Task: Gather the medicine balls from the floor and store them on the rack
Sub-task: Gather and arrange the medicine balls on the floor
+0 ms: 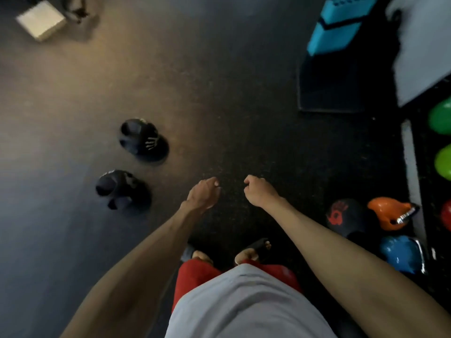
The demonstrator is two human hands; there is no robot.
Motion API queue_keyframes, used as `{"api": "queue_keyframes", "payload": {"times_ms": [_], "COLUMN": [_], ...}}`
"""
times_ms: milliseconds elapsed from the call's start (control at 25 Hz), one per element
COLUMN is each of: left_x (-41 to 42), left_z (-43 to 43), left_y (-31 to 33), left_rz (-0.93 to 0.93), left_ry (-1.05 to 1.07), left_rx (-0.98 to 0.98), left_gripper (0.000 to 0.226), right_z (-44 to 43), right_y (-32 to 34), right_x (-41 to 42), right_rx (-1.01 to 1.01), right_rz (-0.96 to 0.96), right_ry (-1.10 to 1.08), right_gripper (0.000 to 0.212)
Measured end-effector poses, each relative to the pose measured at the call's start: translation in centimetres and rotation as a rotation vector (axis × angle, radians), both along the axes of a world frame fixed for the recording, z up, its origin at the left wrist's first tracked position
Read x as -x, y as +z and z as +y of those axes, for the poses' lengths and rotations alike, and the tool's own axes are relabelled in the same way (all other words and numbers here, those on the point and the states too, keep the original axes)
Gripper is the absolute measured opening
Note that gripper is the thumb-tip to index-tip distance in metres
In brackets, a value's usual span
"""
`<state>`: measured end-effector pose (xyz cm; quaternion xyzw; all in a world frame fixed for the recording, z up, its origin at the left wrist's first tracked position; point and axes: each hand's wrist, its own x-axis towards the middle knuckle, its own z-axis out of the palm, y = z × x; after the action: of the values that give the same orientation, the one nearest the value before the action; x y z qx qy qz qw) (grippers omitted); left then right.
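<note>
Two black medicine balls lie on the dark rubber floor to my left: the farther ball (144,140) bears a white hand print, the nearer ball (122,190) sits just below it. A third black ball with a red hand print (345,217) rests at the right near the rack (410,152). My left hand (203,193) and my right hand (260,191) hang in front of me above bare floor, side by side, fingers loosely curled, holding nothing. Both are well apart from every ball.
Orange (390,212) and blue (402,254) kettlebells stand by the red-print ball. Green balls (441,115) and a red one sit in the rack at the right edge. A blue step platform (336,25) and black mat lie at the upper right, a pale box (41,20) upper left.
</note>
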<state>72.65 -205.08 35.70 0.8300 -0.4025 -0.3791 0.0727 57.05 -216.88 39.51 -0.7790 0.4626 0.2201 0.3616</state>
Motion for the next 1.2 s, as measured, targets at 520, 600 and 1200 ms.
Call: {"api": "queue_keyframes", "payload": {"times_ms": [520, 600, 1200], "left_x": [-16.5, -17.9, -44.7], "left_z": [32.9, 35.7, 41.5], "left_y": [-2.9, -2.7, -2.4], "left_rz": [0.01, 0.004, 0.066], "left_ry": [0.54, 0.604, 0.591], "left_rx": [-0.048, -0.04, -0.168], "left_gripper": [0.026, 0.027, 0.027], "right_z": [25.5, 28.0, 35.7], "right_y": [-1.6, -1.8, -6.6], "right_x": [-24.6, -27.6, -56.1], "right_rx": [0.015, 0.02, -0.078], "right_rz": [0.069, 0.063, 0.072], "right_ry": [0.63, 0.708, 0.792], "right_gripper": [0.041, 0.04, 0.036]}}
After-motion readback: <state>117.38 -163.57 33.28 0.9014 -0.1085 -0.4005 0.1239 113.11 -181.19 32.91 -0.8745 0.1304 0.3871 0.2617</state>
